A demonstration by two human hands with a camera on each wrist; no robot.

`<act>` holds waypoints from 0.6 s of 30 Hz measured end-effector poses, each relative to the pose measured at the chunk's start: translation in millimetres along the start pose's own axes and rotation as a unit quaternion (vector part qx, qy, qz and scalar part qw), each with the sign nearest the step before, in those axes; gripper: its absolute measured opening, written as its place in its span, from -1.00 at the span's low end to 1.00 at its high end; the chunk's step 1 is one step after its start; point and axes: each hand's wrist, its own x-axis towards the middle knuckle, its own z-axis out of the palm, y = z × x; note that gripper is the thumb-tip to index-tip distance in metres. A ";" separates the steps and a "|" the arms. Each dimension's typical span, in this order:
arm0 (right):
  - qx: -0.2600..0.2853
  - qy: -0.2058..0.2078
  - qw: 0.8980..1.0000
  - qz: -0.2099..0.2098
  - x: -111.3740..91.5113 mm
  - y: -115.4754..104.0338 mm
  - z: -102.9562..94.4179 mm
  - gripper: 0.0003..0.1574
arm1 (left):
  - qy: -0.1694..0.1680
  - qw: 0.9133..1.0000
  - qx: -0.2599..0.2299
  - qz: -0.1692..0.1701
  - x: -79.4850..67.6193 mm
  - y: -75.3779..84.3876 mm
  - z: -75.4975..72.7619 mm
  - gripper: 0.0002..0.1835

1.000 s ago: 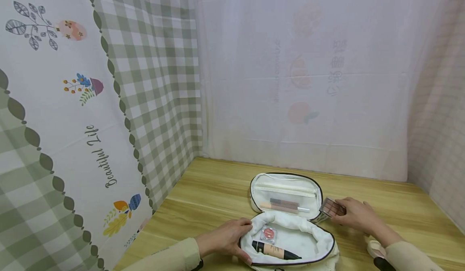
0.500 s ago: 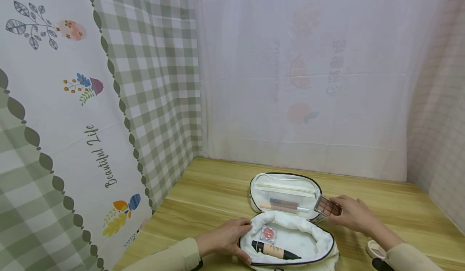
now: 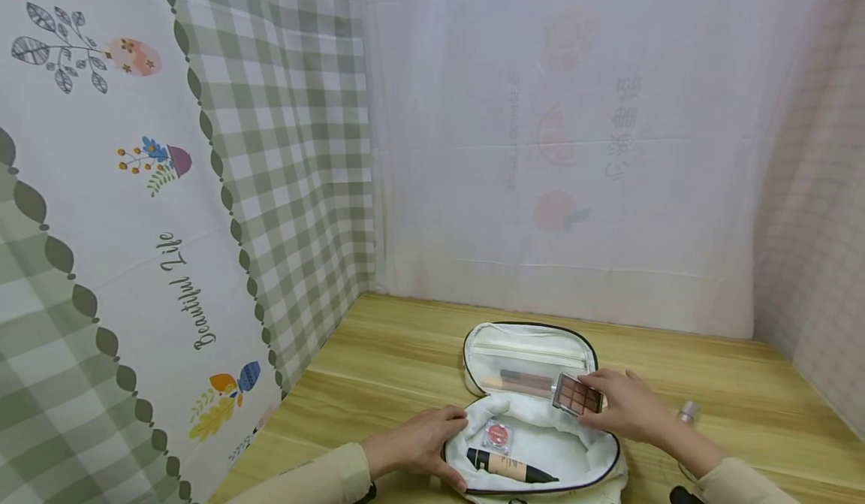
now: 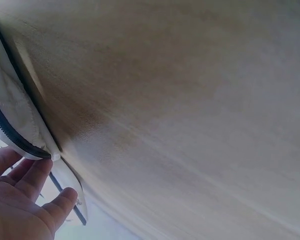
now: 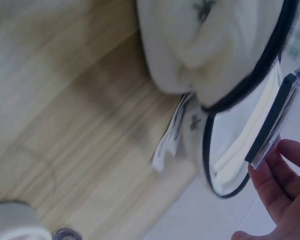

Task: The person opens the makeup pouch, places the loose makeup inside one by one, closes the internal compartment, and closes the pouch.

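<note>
An open white makeup bag (image 3: 611,474) with dark zipper edging stands on the table, its lid (image 3: 486,339) folded back. My left hand (image 3: 422,444) holds the bag's left rim; in the left wrist view, fingertips (image 4: 40,170) meet the zipper edge. Inside lie a small clear case with a red pan (image 3: 498,435) and a beige tube with black ends (image 3: 507,465). My right hand (image 3: 628,406) pinches an eyeshadow palette (image 3: 577,395), tilted above the bag's right rim. In the right wrist view the palette (image 5: 275,120) is edge-on, close to the lid.
Slim cosmetic sticks (image 3: 527,380) show behind the lid's mesh pocket. A small tube with a pale cap (image 3: 688,411) is beyond my right wrist, and a black item (image 3: 684,496) lies near the sleeve. A round white item (image 5: 15,225) sits low in the right wrist view.
My right hand has carried the eyeshadow palette leftward, from beside the lid to over the bag's right rim. My left hand stays at the bag's left rim.
</note>
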 end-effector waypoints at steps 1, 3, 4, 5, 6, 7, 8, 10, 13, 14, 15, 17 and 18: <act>0.000 -0.004 1.000 -0.001 0.2 -2.6 0.6 -0.16 | -0.001 1.000 -0.001 -0.001 0.1 -0.2 -0.1 0.01; 0.002 -0.011 1.000 -0.005 0.5 -7.4 2.5 -0.14 | -0.003 1.000 -0.002 -0.004 0.3 -0.3 -0.3 0.01; 0.003 -0.015 1.000 -0.006 0.5 -9.7 3.8 -0.14 | -0.004 1.000 -0.002 -0.004 0.3 -0.3 -0.5 0.02; 0.003 -0.019 1.000 -0.011 0.7 -11.6 5.0 -0.14 | -0.004 1.000 -0.002 -0.004 0.4 -0.4 -0.7 0.02; 0.005 -0.022 1.000 -0.017 0.7 -13.9 6.4 -0.14 | -0.004 1.000 -0.002 -0.003 0.3 -0.5 -0.7 0.02; 0.005 -0.025 0.999 -0.024 0.6 -16.2 7.9 -0.15 | -0.003 1.000 -0.002 -0.003 0.2 -0.4 -0.9 0.02; 0.007 -0.028 0.999 -0.031 0.5 -18.6 9.4 -0.15 | -0.003 1.000 -0.001 -0.002 0.0 -0.4 -1.0 0.02; 0.005 -0.030 0.998 -0.052 0.2 -23.3 12.6 -0.16 | -0.002 1.000 -0.001 -0.002 -0.3 -0.5 -1.1 0.03; 0.003 -0.035 0.996 -0.080 -0.4 -30.4 18.1 -0.17 | 0.000 1.000 0.002 -0.003 -0.5 -0.9 -0.7 0.03; 0.003 -0.038 0.995 -0.087 -0.7 -32.7 19.9 -0.17 | 0.000 1.000 0.002 -0.003 -0.4 -1.0 -0.3 0.03; 0.005 -0.043 0.995 -0.093 -1.0 -34.8 21.7 -0.18 | 0.001 1.000 0.003 -0.003 -0.4 -1.1 -0.1 0.03; 0.012 -0.055 0.993 -0.103 -1.4 -38.5 24.9 -0.19 | 0.002 1.000 0.006 -0.001 -0.6 -1.1 0.5 0.04; 0.017 -0.061 0.992 -0.107 -1.6 -40.1 26.4 -0.20 | 0.002 1.000 0.006 -0.001 -0.5 -1.3 0.9 0.03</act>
